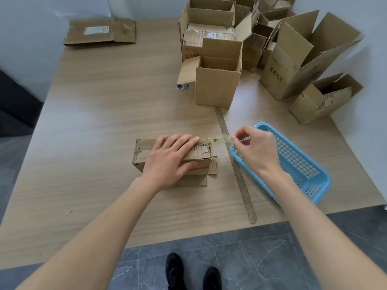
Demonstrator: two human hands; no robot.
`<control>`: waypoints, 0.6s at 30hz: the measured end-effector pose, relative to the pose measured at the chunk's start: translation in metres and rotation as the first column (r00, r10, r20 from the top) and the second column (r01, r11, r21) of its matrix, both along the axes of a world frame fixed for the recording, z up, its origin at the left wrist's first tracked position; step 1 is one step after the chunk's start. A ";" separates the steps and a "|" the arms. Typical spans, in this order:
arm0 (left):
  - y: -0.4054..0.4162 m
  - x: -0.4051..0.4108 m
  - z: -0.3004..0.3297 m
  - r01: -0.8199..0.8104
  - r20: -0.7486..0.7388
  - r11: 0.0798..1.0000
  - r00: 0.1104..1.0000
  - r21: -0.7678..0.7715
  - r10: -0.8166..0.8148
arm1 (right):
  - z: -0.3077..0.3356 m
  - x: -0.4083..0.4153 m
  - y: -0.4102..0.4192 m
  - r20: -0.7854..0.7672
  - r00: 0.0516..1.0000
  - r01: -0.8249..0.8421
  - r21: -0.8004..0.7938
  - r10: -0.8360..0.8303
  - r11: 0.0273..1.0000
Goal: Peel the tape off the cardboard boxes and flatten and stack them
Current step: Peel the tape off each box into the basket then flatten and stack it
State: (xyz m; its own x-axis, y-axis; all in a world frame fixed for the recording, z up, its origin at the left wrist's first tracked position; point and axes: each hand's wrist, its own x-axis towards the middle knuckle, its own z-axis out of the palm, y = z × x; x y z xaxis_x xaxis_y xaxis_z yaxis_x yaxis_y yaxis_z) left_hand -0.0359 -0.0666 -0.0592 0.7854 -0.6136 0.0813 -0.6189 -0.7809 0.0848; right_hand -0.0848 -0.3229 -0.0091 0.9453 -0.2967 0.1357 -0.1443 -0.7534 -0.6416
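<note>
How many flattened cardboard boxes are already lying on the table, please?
1: a flattened box lies at the table's far left corner. It may be several stacked; I cannot tell. The small box under the left hand is not yet flattened.

The light wooden desk holds brown cardboard boxes, a flat cardboard piece, a blue plastic basket and a long metal ruler.
</note>
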 end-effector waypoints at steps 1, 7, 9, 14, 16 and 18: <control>-0.001 0.000 0.000 -0.006 -0.003 1.000 1.000 -0.005 0.006 | 0.005 0.006 -0.002 -0.039 0.999 -0.013 0.071 0.016 0.997; -0.002 -0.002 -0.001 -0.028 -0.016 1.000 0.999 -0.009 0.028 | 0.005 0.007 0.011 -0.121 0.969 -0.075 0.687 0.215 0.723; -0.002 -0.001 -0.001 -0.032 -0.014 0.999 0.999 -0.011 0.032 | -0.001 0.003 0.009 -0.102 0.946 -0.124 0.766 0.309 0.631; -0.003 -0.002 -0.003 -0.031 -0.007 0.999 1.000 -0.029 0.030 | -0.008 0.009 0.003 -0.180 0.874 -0.251 0.629 0.452 0.736; -0.003 -0.002 -0.003 -0.031 -0.003 0.999 1.000 -0.032 0.031 | -0.010 0.017 0.006 -0.183 0.895 -0.303 0.424 0.408 0.854; -0.003 -0.002 -0.003 -0.032 -0.001 0.999 0.999 -0.030 0.032 | -0.012 0.025 0.010 -0.132 0.932 -0.277 0.340 0.337 0.899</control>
State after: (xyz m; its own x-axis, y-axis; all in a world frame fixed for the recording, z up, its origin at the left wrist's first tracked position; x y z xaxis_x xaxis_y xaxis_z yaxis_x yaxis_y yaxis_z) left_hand -0.0381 -0.0701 -0.0620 0.8049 -0.5851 0.0992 -0.5933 -0.7976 0.1090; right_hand -0.0600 -0.3124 -0.0208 0.9949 0.0139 -0.0995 -0.0758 -0.5457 -0.8345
